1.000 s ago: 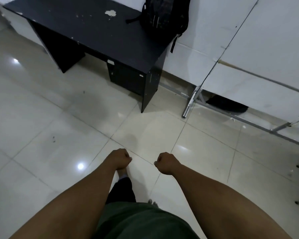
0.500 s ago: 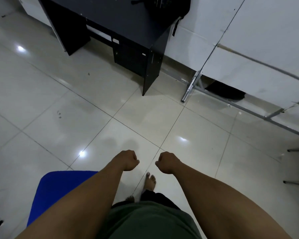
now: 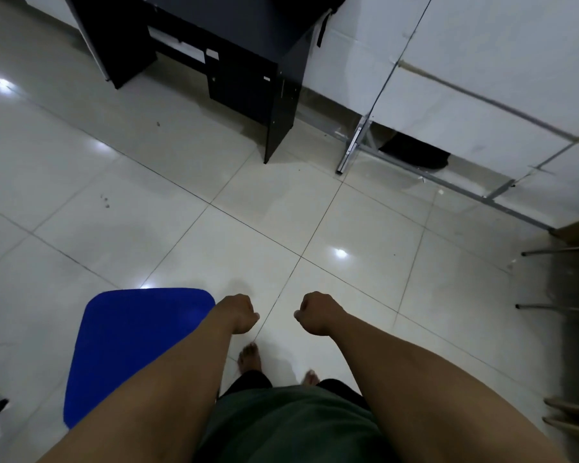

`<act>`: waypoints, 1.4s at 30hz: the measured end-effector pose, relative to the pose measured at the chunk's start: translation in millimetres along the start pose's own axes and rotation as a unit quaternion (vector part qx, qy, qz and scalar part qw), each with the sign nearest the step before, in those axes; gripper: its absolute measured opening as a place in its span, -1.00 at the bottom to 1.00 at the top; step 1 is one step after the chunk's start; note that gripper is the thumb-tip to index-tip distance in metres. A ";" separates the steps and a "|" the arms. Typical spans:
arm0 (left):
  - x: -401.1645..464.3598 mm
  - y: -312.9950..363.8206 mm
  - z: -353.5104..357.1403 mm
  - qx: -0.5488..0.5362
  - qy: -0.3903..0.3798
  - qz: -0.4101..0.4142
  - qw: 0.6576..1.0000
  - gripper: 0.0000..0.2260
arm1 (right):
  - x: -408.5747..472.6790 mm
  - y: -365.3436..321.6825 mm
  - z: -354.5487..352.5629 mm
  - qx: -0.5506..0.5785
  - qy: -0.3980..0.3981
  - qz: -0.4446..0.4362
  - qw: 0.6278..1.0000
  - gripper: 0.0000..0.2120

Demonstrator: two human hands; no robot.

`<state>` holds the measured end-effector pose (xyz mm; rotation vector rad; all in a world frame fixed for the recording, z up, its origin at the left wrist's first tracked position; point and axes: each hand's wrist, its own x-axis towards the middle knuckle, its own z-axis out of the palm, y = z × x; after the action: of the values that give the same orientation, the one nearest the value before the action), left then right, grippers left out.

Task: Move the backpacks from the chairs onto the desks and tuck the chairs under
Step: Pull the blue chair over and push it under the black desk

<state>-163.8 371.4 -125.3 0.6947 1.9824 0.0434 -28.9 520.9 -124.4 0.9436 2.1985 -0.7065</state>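
The left hand [image 3: 240, 314] and right hand [image 3: 316, 312] are staying curled into fists, holding nothing. More of the blue chair [image 3: 127, 342] is showing now by the left arm, and the black desk [image 3: 248, 45] is sitting higher at the top edge.

Chair seat [image 3: 127, 349] – solid bright blue. Desk [image 3: 248, 61] – black, small white labels. Floor tiles [image 3: 315, 212] – glossy off-white, thin dark grout lines. Wall panels [image 3: 498, 61] white. Shirt [image 3: 288, 426] dark green.
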 end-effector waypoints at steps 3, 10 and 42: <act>-15.2 7.1 17.0 -0.002 0.014 0.004 1.000 -0.65 | -19.1 9.3 13.8 -0.001 0.006 -0.005 1.000 -0.68; -57.2 26.8 64.6 0.001 0.046 0.008 0.999 -0.64 | -60.4 36.1 51.6 0.003 0.022 -0.019 1.000 -0.71; -231.2 -116.5 221.7 0.048 0.105 0.013 0.993 -0.68 | -237.7 -29.3 251.2 -0.005 0.017 -0.055 0.998 -0.64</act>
<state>45.1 104.7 -88.2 0.8065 2.1885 0.0382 162.1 231.5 -110.0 0.8403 2.2955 -0.7339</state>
